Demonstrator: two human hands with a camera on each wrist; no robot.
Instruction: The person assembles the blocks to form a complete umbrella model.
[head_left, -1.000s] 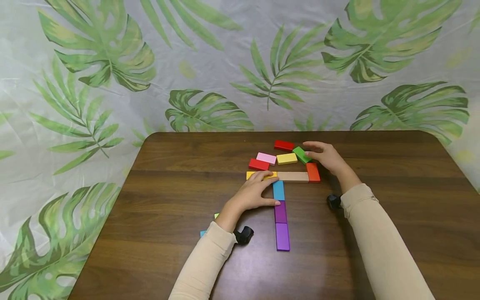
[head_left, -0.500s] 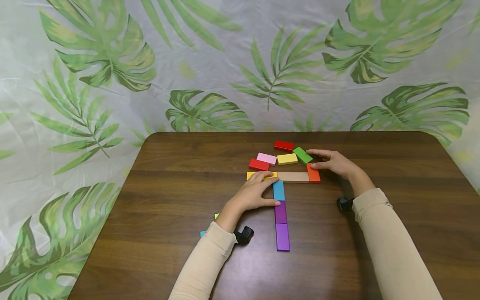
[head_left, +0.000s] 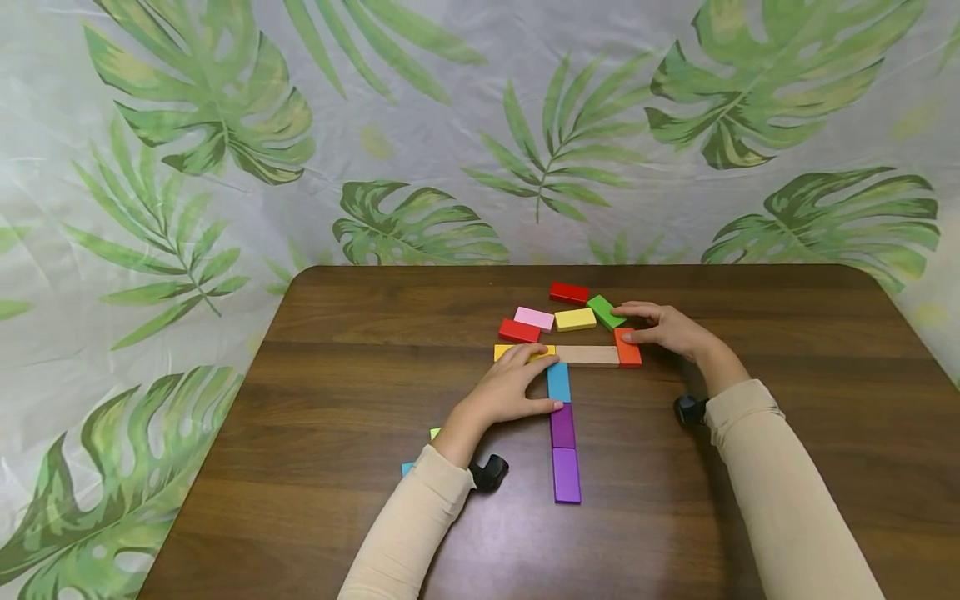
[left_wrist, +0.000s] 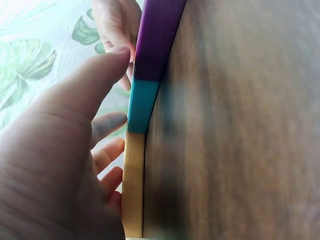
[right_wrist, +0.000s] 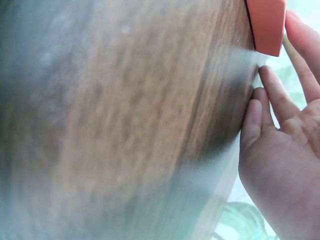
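Note:
My left hand [head_left: 501, 392] rests its fingers on the amber block [head_left: 502, 352] and reaches its thumb over the edge of the dark purple block [head_left: 562, 429]. Between them lies a blue block [head_left: 558, 383]; in the left wrist view this blue block [left_wrist: 143, 105] sits end to end with its neighbours. A lighter purple block [head_left: 567, 479] extends the column toward me. My right hand [head_left: 675, 332] has its thumb at the orange-red block [head_left: 629, 353] and its fingertips by the green block [head_left: 602, 309]. A plain wood block [head_left: 587, 356] joins the amber and orange-red ones in a row.
Behind the row lie two red blocks [head_left: 569, 292], a pink block [head_left: 535, 318] and a pale yellow block [head_left: 575, 320]. A lime block [head_left: 435, 432] and a light blue block [head_left: 407, 468] peek out beside my left forearm. Leaf-patterned cloth hangs behind the wooden table [head_left: 330, 400].
My right hand has drawn back to the right and nearer, its thumb going from the green block to the orange-red one; its fingertips then edge toward the green block. The left hand stays put.

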